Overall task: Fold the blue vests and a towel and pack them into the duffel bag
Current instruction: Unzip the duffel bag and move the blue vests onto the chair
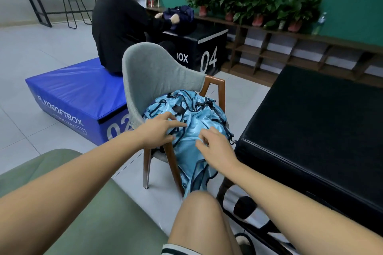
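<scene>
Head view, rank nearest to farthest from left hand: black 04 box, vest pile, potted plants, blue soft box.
1. Vest pile: touching left hand.
2. Blue soft box: floor, left.
3. Black 04 box: farther back.
4. Potted plants: back wall.

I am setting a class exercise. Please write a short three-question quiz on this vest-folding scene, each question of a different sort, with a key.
1. True or false: the pile of light-blue mesh vests lies on the large black padded box at the right.
2. Which number is printed on the blue soft box? A 02, B 09, C 17.
3. Fill in: the left hand and the right hand both touch the ____.

Key: 1 false, it lies on the grey upholstered chair with wooden legs; 2 A; 3 vests.
</scene>
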The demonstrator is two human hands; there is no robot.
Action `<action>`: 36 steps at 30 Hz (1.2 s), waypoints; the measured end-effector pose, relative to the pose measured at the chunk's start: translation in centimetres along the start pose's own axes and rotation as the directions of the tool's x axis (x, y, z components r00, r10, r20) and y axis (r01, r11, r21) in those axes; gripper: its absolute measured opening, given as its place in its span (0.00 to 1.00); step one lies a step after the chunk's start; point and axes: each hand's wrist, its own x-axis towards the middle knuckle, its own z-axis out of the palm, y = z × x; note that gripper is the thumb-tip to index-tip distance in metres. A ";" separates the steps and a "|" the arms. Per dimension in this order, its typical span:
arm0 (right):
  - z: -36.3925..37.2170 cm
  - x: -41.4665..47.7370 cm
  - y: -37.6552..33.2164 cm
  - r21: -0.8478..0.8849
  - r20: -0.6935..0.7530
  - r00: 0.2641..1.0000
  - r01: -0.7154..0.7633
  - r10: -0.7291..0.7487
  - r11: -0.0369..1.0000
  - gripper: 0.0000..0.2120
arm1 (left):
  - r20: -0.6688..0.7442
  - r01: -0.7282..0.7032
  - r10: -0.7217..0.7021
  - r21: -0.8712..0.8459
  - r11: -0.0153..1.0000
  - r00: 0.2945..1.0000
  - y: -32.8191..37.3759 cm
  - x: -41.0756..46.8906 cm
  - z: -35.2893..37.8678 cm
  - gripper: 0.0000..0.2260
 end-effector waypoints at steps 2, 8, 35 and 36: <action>-1.4 0.9 -1.1 -0.002 -0.026 0.999 0.045 -0.045 0.999 0.11 | 0.032 -0.085 0.082 0.098 0.992 0.996 1.4 0.6 0.3 0.30; -4.8 1.9 -3.0 -0.031 -0.087 0.991 0.101 -0.103 0.994 0.12 | 0.182 -0.025 0.000 0.136 0.990 0.983 1.1 2.9 -0.9 0.19; -22.3 4.5 -13.0 0.170 -0.365 0.927 0.155 -0.084 0.973 0.12 | -0.281 -0.060 -0.024 -0.286 0.956 0.959 6.2 0.5 -7.9 0.32; -22.5 4.4 -13.6 0.173 -0.369 0.925 0.163 -0.090 0.971 0.12 | -0.263 -0.035 -0.050 -0.309 0.950 0.963 6.1 0.2 -8.0 0.32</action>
